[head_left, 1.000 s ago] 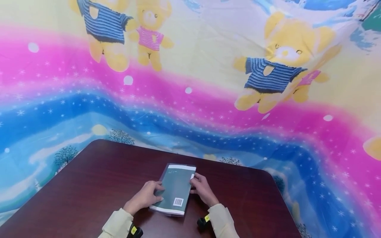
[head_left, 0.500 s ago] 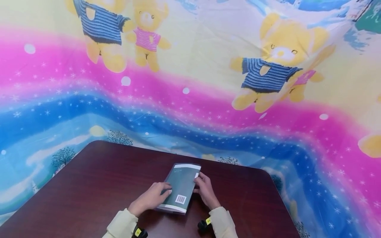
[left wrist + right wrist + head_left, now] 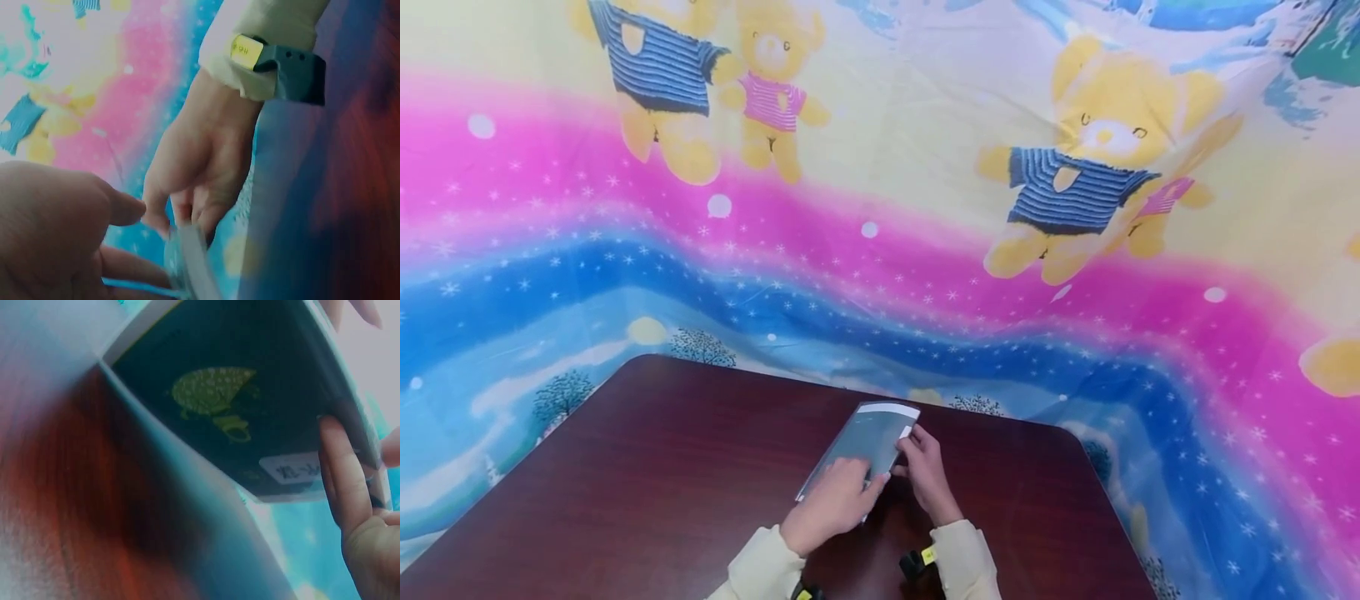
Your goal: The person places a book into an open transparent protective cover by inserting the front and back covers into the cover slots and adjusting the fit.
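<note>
A thin book [image 3: 874, 437] in a clear plastic cover is held tilted above the table, its grey-green back with a white band facing up. My right hand [image 3: 927, 471] pinches its right edge, thumb on the back and fingers underneath. Over the lower part of the back lies my left hand [image 3: 833, 502], hiding the barcode corner. Its straight fingers [image 3: 134, 269] reach to the book's edge in the left wrist view. From below, the right wrist view shows a dark green front cover [image 3: 187, 437] with a yellow-green drawing and a white label [image 3: 290, 469].
The dark red-brown wooden table [image 3: 647, 467] has rounded far corners. Behind it hangs a colourful curtain [image 3: 880, 308] printed with teddy bears and snowflakes. A black strap with a yellow tag [image 3: 917, 562] sits on the right wrist.
The book has moved up and to the right and tilted, its far end rising. My left hand has slid rightward from the left edge across the back, over the barcode. The right hand keeps its grip.
</note>
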{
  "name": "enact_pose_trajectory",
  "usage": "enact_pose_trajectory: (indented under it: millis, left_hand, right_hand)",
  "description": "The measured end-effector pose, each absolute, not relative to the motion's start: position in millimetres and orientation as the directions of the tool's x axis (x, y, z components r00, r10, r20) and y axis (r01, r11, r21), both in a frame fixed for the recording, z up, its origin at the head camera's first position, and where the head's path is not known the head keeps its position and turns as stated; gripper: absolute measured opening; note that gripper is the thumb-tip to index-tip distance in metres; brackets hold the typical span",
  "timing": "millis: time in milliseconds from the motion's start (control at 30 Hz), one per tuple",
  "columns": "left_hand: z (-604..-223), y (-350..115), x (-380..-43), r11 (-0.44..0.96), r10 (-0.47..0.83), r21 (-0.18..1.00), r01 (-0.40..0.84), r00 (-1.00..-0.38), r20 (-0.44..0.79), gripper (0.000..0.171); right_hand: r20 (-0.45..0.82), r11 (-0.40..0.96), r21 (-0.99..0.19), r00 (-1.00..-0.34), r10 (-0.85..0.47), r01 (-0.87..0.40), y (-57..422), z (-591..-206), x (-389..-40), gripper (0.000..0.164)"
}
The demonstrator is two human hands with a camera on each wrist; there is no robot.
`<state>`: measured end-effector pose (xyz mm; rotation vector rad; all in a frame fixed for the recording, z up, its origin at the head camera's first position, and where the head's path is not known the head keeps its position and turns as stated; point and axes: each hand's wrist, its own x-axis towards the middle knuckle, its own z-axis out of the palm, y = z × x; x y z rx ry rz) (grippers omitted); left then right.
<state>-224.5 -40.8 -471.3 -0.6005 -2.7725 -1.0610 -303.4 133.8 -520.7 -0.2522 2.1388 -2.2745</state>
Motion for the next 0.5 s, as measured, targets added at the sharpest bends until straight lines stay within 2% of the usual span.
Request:
enact_pose_trajectory:
  millis: [100,200,367,500]
  left_hand:
    - [-464.9,-27.6,-220.8,0.732,0.296,0.562,0.386,-0.923,0.248,0.029]
    - [-464.6,-16.1,-217.9,0.798,0.265,0.457,0.393,-0.910,0.319,0.028]
    - [-469.5,-1.8,-214.8,0.881,0.224,0.268,0.390,-0.843,0.490,0.018]
    - [-471.8,2.9,-214.4,0.916,0.242,0.146,0.373,-0.807,0.539,0.018]
  right_hand:
    - [0.117,-0.052,-0.992,-0.988,-0.100,-0.112,135.0,-513.4,-301.3,0.050]
    - [0.118,-0.029,-0.993,-0.986,-0.118,-0.115,136.1,-508.0,-298.6,0.050]
    - [0.126,-0.008,-0.992,-0.979,-0.158,-0.127,137.1,-503.6,-295.4,0.052]
    - [0.135,-0.034,-0.991,-0.977,-0.166,-0.131,137.4,-502.5,-294.7,0.051]
